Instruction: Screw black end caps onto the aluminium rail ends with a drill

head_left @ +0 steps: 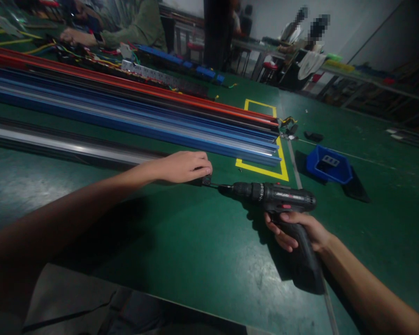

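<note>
My right hand (300, 232) is wrapped round the handle of a black cordless drill (286, 196), which lies level and points left. The drill's bit reaches the end of a long dark metal profile (77, 148). My left hand (186, 166) rests over that same end, its fingers curled down round it. A small black end piece (206, 179) shows just below the left fingertips, at the tip of the bit. Whether the bit sits in a screw is too small to tell.
Blue profiles (195, 131) and a red-orange profile (181, 97) lie behind the dark one. At the right stands a blue bin (328, 164). Yellow tape (261, 174) marks the green table (202, 251). Across the table, a person's hand (78, 37) is near wired parts (101, 60).
</note>
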Tool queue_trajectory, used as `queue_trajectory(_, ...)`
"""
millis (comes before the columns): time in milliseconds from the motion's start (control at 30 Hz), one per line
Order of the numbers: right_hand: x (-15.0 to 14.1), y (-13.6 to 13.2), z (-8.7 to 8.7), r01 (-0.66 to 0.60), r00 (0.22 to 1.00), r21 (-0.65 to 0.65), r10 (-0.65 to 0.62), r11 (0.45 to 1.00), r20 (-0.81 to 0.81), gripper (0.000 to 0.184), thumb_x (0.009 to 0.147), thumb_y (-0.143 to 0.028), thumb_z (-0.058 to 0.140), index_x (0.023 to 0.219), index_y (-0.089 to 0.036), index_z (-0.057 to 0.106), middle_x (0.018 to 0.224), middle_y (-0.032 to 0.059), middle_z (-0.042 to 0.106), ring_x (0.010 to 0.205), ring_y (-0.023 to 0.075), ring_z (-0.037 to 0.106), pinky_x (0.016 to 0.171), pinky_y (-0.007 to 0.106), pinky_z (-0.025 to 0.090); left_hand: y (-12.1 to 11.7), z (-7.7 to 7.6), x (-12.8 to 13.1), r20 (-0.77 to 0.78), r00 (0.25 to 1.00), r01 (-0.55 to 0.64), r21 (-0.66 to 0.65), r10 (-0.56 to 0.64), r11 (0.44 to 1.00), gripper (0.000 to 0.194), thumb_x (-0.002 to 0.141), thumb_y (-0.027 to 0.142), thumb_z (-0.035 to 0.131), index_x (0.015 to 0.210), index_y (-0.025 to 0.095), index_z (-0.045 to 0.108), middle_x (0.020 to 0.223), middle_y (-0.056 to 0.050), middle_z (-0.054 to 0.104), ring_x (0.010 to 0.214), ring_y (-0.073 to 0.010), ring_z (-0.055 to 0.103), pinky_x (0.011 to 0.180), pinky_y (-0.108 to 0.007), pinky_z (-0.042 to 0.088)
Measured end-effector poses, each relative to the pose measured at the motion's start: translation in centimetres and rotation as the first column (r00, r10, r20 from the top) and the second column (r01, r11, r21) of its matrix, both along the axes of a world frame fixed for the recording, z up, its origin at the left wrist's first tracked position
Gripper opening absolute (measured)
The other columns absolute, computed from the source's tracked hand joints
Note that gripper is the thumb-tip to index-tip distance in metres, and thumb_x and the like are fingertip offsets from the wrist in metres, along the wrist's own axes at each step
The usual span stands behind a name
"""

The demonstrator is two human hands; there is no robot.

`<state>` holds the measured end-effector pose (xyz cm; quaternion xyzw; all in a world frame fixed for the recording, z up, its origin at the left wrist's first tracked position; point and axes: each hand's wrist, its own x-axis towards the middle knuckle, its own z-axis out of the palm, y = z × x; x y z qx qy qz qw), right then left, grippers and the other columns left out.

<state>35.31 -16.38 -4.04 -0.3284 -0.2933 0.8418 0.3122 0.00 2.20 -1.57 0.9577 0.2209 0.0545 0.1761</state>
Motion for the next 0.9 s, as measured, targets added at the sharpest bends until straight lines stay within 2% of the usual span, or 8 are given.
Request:
queue_trajectory(200,-0.12,-0.02,0.32,0.028,0.999,0.013,-0.028,1.000,0.029,0.026,0.093,-0.029,0.066,0.109,-0.008,0.070,0.083,0.0061,0.067,0.047,0.0082,0.059,0.052,0.024,0.057,0.08,-0.03,-0.01,0.001,1.000,0.006,-0.004,-0.006,1.000,0.045,0.106,0.045,0.033,0.113,0.022,0.071,0.108,-0.007,0.064,0.098,-0.0182,0.062,0.089,-0.029,0.044)
queue_trajectory(367,-0.19,-0.04,0.56,0.035,0.998,-0.008,-0.034,0.999,0.051,0.027,0.091,-0.029,0.068,0.108,-0.009,0.069,0.083,0.0064,0.068,0.048,0.0101,0.061,0.052,0.026,0.058,0.02,0.16,-0.09,0.010,1.000,0.028,-0.017,-0.028,0.999,0.045,0.104,0.052,0.037,0.114,0.024,0.070,0.111,-0.006,0.063,0.101,-0.0190,0.062,0.089,-0.029,0.044)
queue_trajectory(533,-0.12,-0.11,0.53,0.025,0.999,0.011,-0.025,1.000,0.041,0.026,0.092,-0.029,0.068,0.110,-0.010,0.069,0.084,0.0056,0.067,0.050,0.0098,0.062,0.054,0.026,0.058,-0.20,0.30,-0.28,-0.017,1.000,0.009,0.000,-0.009,1.000,0.047,0.094,0.065,0.053,0.116,0.027,0.069,0.115,-0.006,0.062,0.098,-0.0200,0.062,0.085,-0.029,0.043)
queue_trajectory(667,0.00,-0.11,0.38,0.025,0.999,0.021,-0.025,0.999,0.032,0.027,0.093,-0.027,0.066,0.112,-0.009,0.069,0.085,0.0063,0.067,0.053,0.0103,0.064,0.056,0.026,0.059,-0.35,0.31,-0.42,-0.013,1.000,0.012,0.027,-0.012,1.000,0.049,0.088,0.067,0.060,0.116,0.028,0.069,0.116,-0.005,0.062,0.097,-0.0202,0.062,0.085,-0.029,0.044)
queue_trajectory(900,-0.02,-0.12,0.58,0.020,1.000,0.014,-0.020,1.000,0.021,0.027,0.093,-0.026,0.067,0.113,-0.009,0.070,0.086,0.0070,0.069,0.055,0.0115,0.066,0.059,0.027,0.062,-0.43,0.40,-0.41,-0.014,1.000,0.013,0.028,-0.013,1.000,0.047,0.089,0.065,0.058,0.116,0.028,0.069,0.116,-0.006,0.062,0.097,-0.0200,0.063,0.085,-0.029,0.044)
